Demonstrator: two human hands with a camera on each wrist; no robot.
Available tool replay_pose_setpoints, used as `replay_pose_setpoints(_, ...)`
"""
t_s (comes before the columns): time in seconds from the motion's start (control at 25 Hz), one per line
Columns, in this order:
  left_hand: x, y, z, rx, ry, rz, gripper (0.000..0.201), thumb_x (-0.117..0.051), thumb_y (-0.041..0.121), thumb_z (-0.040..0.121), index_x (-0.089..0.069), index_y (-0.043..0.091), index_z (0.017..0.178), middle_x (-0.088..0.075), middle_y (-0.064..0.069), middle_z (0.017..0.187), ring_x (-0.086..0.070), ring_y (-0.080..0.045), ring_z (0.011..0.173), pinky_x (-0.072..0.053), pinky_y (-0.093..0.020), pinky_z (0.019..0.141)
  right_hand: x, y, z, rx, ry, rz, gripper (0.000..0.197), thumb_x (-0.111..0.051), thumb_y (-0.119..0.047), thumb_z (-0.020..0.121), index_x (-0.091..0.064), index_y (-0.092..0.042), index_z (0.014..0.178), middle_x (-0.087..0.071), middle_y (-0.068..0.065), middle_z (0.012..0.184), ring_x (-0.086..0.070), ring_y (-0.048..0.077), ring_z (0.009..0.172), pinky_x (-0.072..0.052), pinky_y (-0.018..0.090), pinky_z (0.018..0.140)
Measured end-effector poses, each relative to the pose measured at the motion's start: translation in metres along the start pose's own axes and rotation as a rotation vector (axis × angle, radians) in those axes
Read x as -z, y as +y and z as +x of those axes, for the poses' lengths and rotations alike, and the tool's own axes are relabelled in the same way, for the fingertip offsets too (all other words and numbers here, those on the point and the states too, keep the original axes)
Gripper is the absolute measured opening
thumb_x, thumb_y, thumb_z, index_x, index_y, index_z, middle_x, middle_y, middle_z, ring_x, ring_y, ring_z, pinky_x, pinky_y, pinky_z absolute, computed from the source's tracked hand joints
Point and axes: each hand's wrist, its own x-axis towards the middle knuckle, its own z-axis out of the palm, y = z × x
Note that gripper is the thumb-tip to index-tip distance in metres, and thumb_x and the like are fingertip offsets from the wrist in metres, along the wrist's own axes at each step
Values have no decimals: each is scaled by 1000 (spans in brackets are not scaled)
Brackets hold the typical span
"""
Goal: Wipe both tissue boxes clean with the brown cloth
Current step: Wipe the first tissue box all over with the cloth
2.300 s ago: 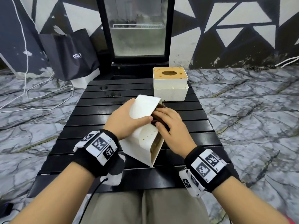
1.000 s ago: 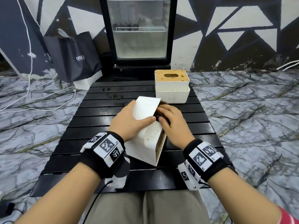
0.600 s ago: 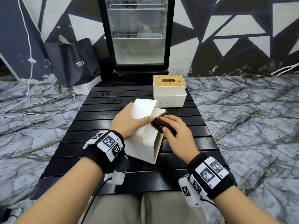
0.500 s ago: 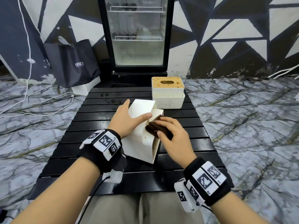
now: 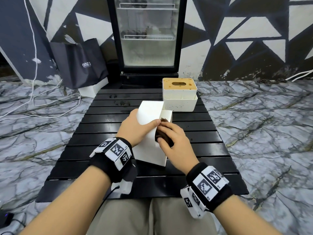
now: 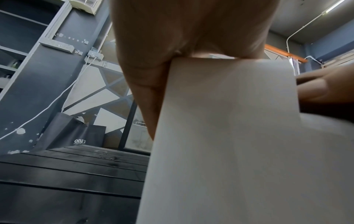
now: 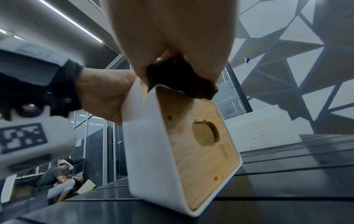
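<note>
A white tissue box [image 5: 149,146] lies tipped on its side mid-table, its wooden slotted lid [image 7: 201,145] facing right. My left hand [image 5: 135,128] grips the box [image 6: 229,136] from the left, thumb over its upper face. My right hand [image 5: 171,141] holds the bunched brown cloth [image 5: 161,133] and presses it against the box's upper right edge; in the right wrist view the cloth [image 7: 178,78] sits on the lid's top rim. A second tissue box [image 5: 179,94] with a stained wooden lid stands upright at the table's far right.
The black slatted table [image 5: 101,150] has dark spots [image 5: 121,102] at its far middle. Behind it stand a glass-door fridge [image 5: 147,36] and a dark shopping bag [image 5: 79,63]. White cables [image 5: 33,99] lie on the marble floor at the left.
My right hand has slid the cloth along the box's upper right edge, out and back toward my left thumb. The left hand keeps its hold. My head view has shifted a little.
</note>
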Motion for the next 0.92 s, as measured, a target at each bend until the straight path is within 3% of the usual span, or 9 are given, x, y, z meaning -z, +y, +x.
replay_pose_setpoints(0.08,-1,-1,1,4,18,-8,71,-69,60,71,-48,22,127,-59,4,120,-54,-18,112,-37,-25,81,-3,0,-6,44,-8,-35,39,-53,-23,81,-58,-15,119,-50,-3,127,-32,-1,118,-19,12,104)
replay_pose_setpoints(0.16,-1,-2,1,3,27,-21,68,-70,56,73,-48,22,128,-59,6,120,-53,-17,111,-36,-25,81,3,4,-9,73,-42,-32,39,-53,-23,81,-58,-16,119,-48,-6,127,-33,-1,118,-18,7,104)
replay_pose_setpoints(0.24,-1,-3,1,-2,26,-24,69,-70,57,72,-47,23,128,-59,6,120,-54,-16,111,-36,-25,81,9,7,-5,35,-73,-12,38,-54,-24,83,-58,-19,120,-45,-11,127,-32,-1,119,-18,7,103)
replay_pose_setpoints(0.36,-2,-3,2,5,27,-32,70,-70,57,72,-47,24,128,-59,7,120,-54,-16,111,-37,-25,81,4,3,0,6,-30,-27,35,-56,-19,85,-58,-17,120,-48,-4,130,-31,-2,116,-16,5,101)
replay_pose_setpoints(0.44,-2,-2,1,2,35,-38,69,-71,56,72,-48,23,128,-59,6,120,-54,-16,111,-36,-24,81,-3,0,-4,62,3,-68,38,-53,-22,83,-58,-13,119,-51,1,127,-31,-2,114,-15,3,101)
replay_pose_setpoints(0.6,-2,-2,-1,-4,36,-34,69,-70,54,74,-46,23,131,-57,6,122,-52,-16,113,-36,-24,82,9,8,-8,89,-85,-65,41,-49,-31,83,-57,-19,121,-48,-5,129,-34,3,118,-17,3,102)
replay_pose_setpoints(0.76,-2,-4,0,4,35,-48,73,-71,57,71,-46,23,130,-57,6,122,-52,-16,113,-36,-24,82,7,2,1,39,-52,-53,35,-56,-16,85,-58,-15,120,-50,0,129,-35,3,116,-14,0,98)
replay_pose_setpoints(0.84,-2,-4,0,-2,33,-49,74,-72,59,69,-47,24,129,-58,6,121,-53,-16,111,-37,-24,81,0,0,-3,73,-29,-77,35,-57,-16,83,-59,-12,118,-52,2,127,-37,9,118,-16,3,100)
replay_pose_setpoints(0.92,-2,-4,-1,-5,33,-46,70,-72,56,72,-47,23,129,-58,6,122,-53,-16,112,-36,-24,82,4,3,-8,118,-60,-78,37,-55,-19,82,-59,-13,118,-52,-1,125,-36,6,116,-18,4,101)
